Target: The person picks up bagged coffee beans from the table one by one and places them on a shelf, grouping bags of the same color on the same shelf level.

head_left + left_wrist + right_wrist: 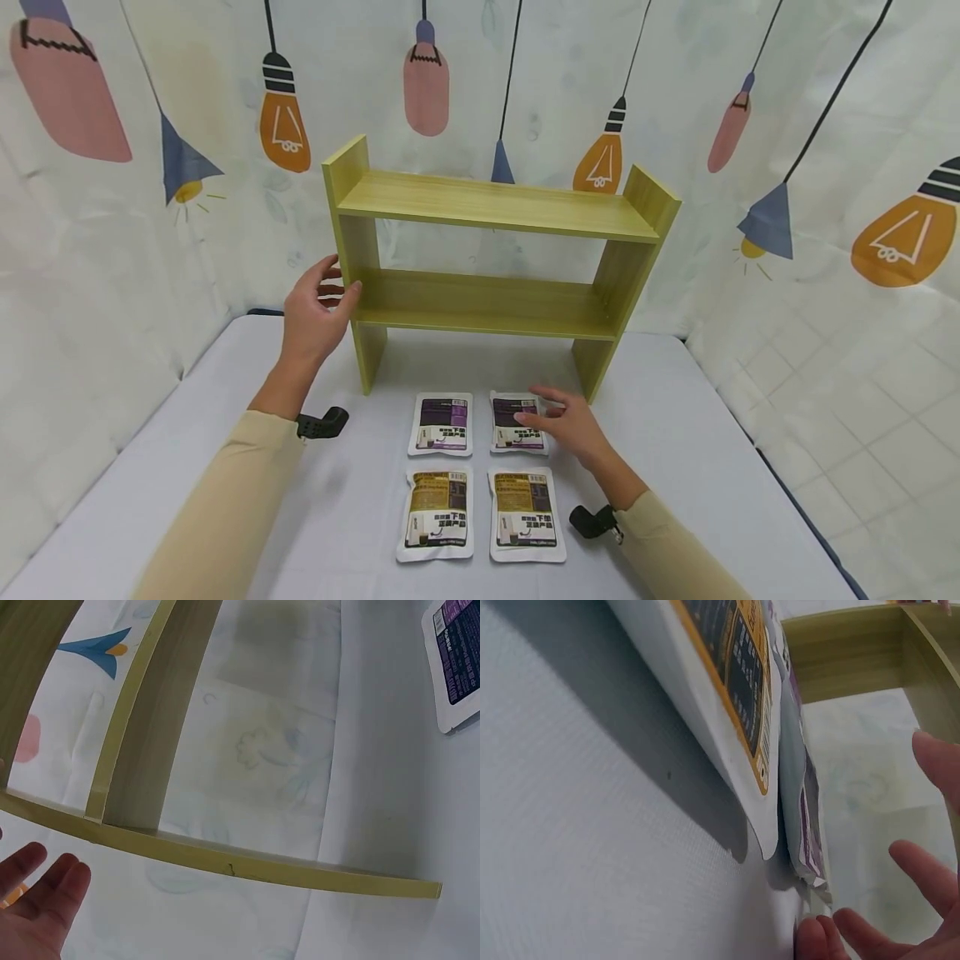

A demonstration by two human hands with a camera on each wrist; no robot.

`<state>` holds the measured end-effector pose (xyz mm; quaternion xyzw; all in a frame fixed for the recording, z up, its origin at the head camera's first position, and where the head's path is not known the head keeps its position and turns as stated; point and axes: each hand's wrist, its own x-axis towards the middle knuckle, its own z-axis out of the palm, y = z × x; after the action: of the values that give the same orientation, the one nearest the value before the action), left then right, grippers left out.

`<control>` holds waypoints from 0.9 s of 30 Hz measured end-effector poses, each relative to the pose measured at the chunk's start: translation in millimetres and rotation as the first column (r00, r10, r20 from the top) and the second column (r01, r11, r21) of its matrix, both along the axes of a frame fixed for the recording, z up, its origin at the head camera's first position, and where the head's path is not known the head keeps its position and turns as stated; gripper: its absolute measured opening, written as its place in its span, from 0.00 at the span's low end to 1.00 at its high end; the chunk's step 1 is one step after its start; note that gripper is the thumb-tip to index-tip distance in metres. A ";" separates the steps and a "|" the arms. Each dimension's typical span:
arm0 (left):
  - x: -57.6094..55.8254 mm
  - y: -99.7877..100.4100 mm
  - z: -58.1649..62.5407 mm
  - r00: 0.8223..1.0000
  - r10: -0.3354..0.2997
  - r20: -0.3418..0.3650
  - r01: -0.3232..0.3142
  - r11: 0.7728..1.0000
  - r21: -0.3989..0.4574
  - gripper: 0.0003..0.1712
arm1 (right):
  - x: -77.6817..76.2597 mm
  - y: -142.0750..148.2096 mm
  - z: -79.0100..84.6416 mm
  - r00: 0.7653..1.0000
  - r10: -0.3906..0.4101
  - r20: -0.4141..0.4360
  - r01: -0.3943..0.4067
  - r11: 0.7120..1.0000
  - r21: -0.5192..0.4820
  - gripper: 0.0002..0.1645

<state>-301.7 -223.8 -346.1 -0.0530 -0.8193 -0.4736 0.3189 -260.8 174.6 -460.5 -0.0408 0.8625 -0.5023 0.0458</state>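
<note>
A yellow-green wooden shelf point(480, 304) with two boards stands at the back of the table. My left hand point(318, 308) is at the shelf's left side panel point(270, 871), fingers loosely bent; whether they touch it I cannot tell. Four-sided white pouches lie flat in front of the shelf. My right hand point(566, 425) hovers at the right edge of the back right purple-labelled pouch point(508, 408), thumb and fingers spread apart. Beside it lies another purple-labelled pouch point(441, 425). Nearer me are two brown-labelled pouches, a left one point(437, 514) and a right one point(527, 517).
A white cloth covers the table point(360, 517). Behind it hangs a pale curtain point(487, 92) printed with lamps and bulbs, which also runs along both sides. Each wrist carries a black camera mount, one on the left point(322, 423) and one on the right point(592, 522).
</note>
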 end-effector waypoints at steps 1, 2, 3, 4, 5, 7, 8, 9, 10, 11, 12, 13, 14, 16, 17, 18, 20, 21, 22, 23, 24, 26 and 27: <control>-0.4 0.0 0.4 1.000 0.002 0.001 -0.002 1.000 -0.005 0.34 | -0.8 -0.7 -0.5 1.000 -0.003 0.001 0.003 1.000 0.008 0.43; -0.8 -0.1 0.7 1.000 0.002 0.001 -0.002 1.000 -0.006 0.34 | -1.7 -1.4 -1.0 1.000 -0.006 0.001 0.006 1.000 0.017 0.43; -1.2 -0.2 1.0 1.000 0.003 0.002 -0.003 1.000 -0.010 0.34 | -2.4 -2.1 -1.3 1.000 -0.006 0.000 0.006 1.000 0.024 0.43; -1.5 -0.2 1.3 1.000 0.005 0.002 -0.005 1.000 -0.015 0.34 | -3.3 -2.7 -1.8 1.000 -0.005 0.000 0.005 1.000 0.031 0.43; -1.9 -0.3 1.5 1.000 0.007 0.003 -0.007 1.000 -0.019 0.34 | -4.1 -3.4 -2.1 1.000 -0.006 -0.001 0.006 0.999 0.038 0.42; -2.8 -0.5 1.7 1.000 0.011 0.004 -0.011 1.000 -0.027 0.33 | -4.8 -4.9 -2.2 1.000 -0.003 -0.009 0.003 0.999 0.047 0.41; -3.2 -0.5 1.8 1.000 0.013 0.004 -0.013 0.999 -0.031 0.33 | -5.0 -5.6 -1.9 1.000 -0.002 -0.012 0.002 0.999 0.049 0.40; -3.6 -0.4 1.9 1.000 0.016 0.006 -0.016 0.999 -0.038 0.33 | -5.2 -6.3 -1.6 1.000 -0.001 -0.013 0.002 0.999 0.049 0.39; -4.1 -0.4 1.9 1.000 0.017 0.006 -0.017 0.999 -0.043 0.33 | -5.3 -7.0 -1.4 1.000 -0.003 -0.014 0.004 0.999 0.052 0.38; -4.7 -0.4 2.0 1.000 0.020 0.008 -0.019 0.999 -0.049 0.33 | -5.1 -7.7 -0.9 1.000 -0.006 -0.017 0.007 0.998 0.055 0.38; -5.0 -0.4 2.1 1.000 0.022 0.010 -0.021 0.998 -0.054 0.33 | -5.0 -8.4 -0.3 1.000 -0.007 -0.019 0.008 0.998 0.056 0.37; -5.3 -0.2 2.3 1.000 0.023 0.011 -0.022 0.998 -0.058 0.33 | -5.1 -9.1 0.1 1.000 -0.009 -0.020 0.010 0.998 0.060 0.37; -5.6 -0.1 2.5 1.000 0.024 0.011 -0.023 0.998 -0.062 0.33 | -5.3 -9.7 0.2 1.000 -0.008 -0.021 0.009 0.998 0.065 0.37; -6.0 -0.1 2.8 1.000 0.026 0.007 -0.025 0.997 -0.066 0.33 | -6.1 -10.7 -0.1 1.000 -0.008 -0.020 0.009 0.997 0.079 0.36; -6.0 0.0 3.2 1.000 0.028 0.005 -0.028 0.997 -0.068 0.32 | -6.4 -11.2 -0.3 1.000 -0.008 -0.020 0.010 0.996 0.086 0.35; -6.0 0.0 3.5 1.000 0.028 -0.002 -0.028 0.997 -0.068 0.32 | -7.1 -11.6 -0.8 1.000 -0.009 -0.017 0.010 0.996 0.092 0.35; -6.0 0.0 4.5 1.000 0.024 -0.020 -0.025 0.997 -0.070 0.31 | -8.0 -12.1 -1.1 1.000 -0.009 -0.011 0.010 0.994 0.107 0.35; -6.0 -0.2 4.7 0.999 0.023 -0.028 -0.025 0.997 -0.073 0.30 | -8.6 -12.4 -1.4 1.000 -0.009 -0.007 0.010 0.994 0.110 0.35; -6.0 -0.3 5.0 0.999 0.020 -0.034 -0.023 0.997 -0.073 0.29 | -8.9 -12.7 -1.4 1.000 -0.008 -0.005 0.009 0.993 0.114 0.35; -6.1 -0.5 5.1 0.999 0.019 -0.038 -0.022 0.997 -0.074 0.29 | -9.2 -13.1 -1.4 1.000 -0.008 -0.003 0.008 0.993 0.118 0.35; -5.9 -0.5 5.3 0.999 0.018 -0.041 -0.021 0.997 -0.076 0.29 | -9.8 -13.6 -1.6 1.000 -0.006 -0.003 0.006 0.993 0.122 0.35; -5.9 -0.5 5.4 0.999 0.017 -0.041 -0.021 0.997 -0.078 0.29 | -10.8 -14.8 -1.9 1.000 -0.003 -0.003 0.003 0.992 0.128 0.35; -6.0 -0.7 5.1 0.999 0.021 -0.038 -0.024 0.996 -0.081 0.29 | -11.2 -15.4 -1.8 1.000 -0.002 -0.005 0.003 0.991 0.131 0.35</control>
<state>-307.7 -224.5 -341.0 -0.0655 -0.8323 -0.4352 0.3371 -272.0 159.1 -462.3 -0.0378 0.8938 -0.4445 0.0455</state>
